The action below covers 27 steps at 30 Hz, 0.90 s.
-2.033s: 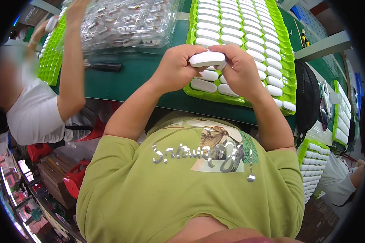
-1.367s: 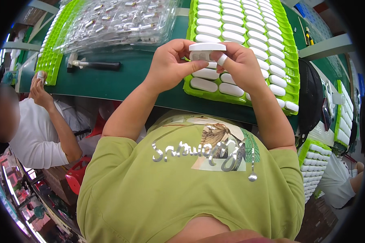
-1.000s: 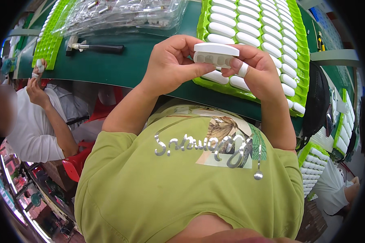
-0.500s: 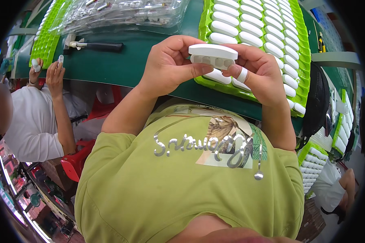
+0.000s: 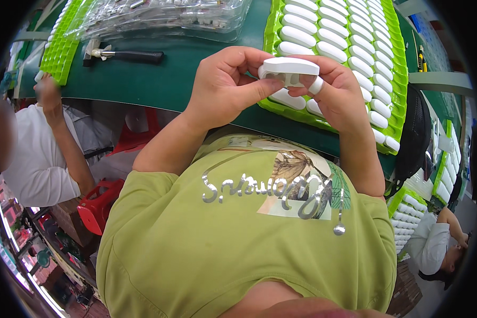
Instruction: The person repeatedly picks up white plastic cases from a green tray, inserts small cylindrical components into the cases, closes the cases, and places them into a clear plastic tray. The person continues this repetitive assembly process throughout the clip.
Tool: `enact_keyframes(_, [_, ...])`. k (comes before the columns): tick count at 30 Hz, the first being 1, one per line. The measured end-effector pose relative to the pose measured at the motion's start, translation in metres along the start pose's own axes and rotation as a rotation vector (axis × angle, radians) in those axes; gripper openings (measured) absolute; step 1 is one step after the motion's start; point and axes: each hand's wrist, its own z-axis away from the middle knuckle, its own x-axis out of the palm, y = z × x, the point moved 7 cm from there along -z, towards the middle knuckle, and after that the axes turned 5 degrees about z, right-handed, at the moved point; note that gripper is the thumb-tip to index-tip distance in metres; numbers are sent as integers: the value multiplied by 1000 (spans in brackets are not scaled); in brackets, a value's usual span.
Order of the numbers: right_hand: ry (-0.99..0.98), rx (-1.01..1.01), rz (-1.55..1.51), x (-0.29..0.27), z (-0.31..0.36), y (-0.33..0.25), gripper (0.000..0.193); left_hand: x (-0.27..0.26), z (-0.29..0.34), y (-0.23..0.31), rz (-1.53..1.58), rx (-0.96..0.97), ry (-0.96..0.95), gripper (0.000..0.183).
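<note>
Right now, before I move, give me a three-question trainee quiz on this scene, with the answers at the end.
1. Which hand holds the elongated white plastic case: A, left only; B, right only; C, both left and right?
2. True or false: the black-handled metal hammer lies on the dark green tabletop, its head to the left of its handle.
3. Fill in: the band around the thumb of the right hand is ____ in colour.

Key: 1. C, the left hand and right hand together. 2. True. 3. White.

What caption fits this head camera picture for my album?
Two hands hold a white oblong piece near a green tray; a hammer lies left.
</note>
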Motion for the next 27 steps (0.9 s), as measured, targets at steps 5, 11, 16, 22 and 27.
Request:
enact_keyframes(5, [12,42,-44,-5,-1,9,33,6,1,2,-99,-9,34,33])
enact_keyframes(11, [25,50,-11,-5,0,9,31,3,-4,-5,-49,-87,44,32])
enact_keyframes(16, [-5,22,76,0,1,7,34,4,-4,-8,-51,-123,28,30])
enact_keyframes(22, [-10,-16,167,3,4,-2,34,0,-9,-15,147,-260,52,32])
enact_keyframes(27, [-5,-9,212,3,6,-3,31,4,-7,-19,51,-228,-9,32])
